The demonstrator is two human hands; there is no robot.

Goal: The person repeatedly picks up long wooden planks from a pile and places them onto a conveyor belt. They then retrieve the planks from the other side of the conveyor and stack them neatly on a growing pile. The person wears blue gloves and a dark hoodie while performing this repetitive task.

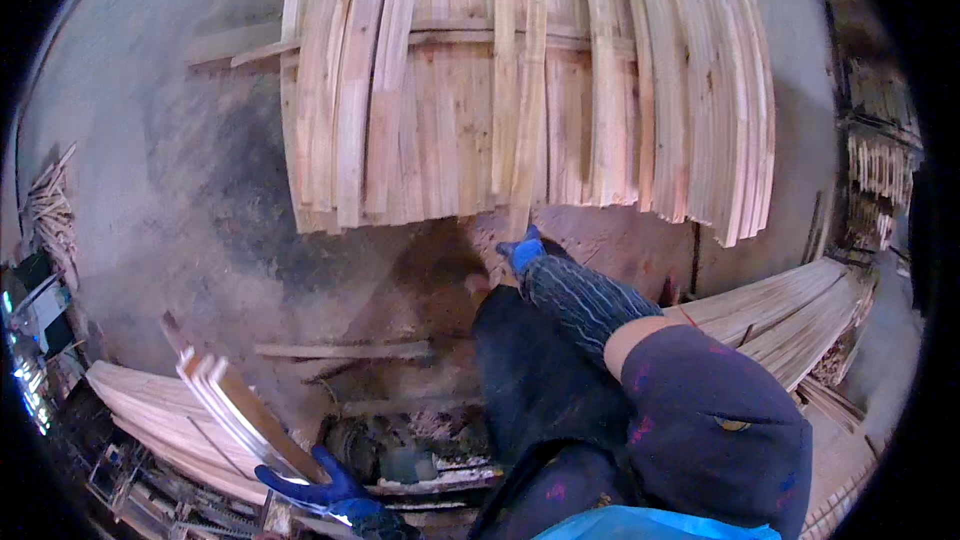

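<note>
My right hand (521, 251), in a blue glove on a striped sleeve, reaches forward to the near end of a narrow wooden slat (527, 90). Its fingers are closed on that end. The slat lies on top of a wide stack of pale planks (420, 120) spread over the floor ahead. At the lower left, my left hand (325, 488), also in a blue glove, grips a bundle of several thin wooden slats (232, 402). The bundle slants up and to the left.
More slat piles lie at the right (790, 310) and lower left (130, 395). A bundle of thin sticks (50, 215) sits at the far left. A loose board (340, 349) lies on the dusty concrete floor (180, 170). Machine parts and sawdust (400, 460) are below me.
</note>
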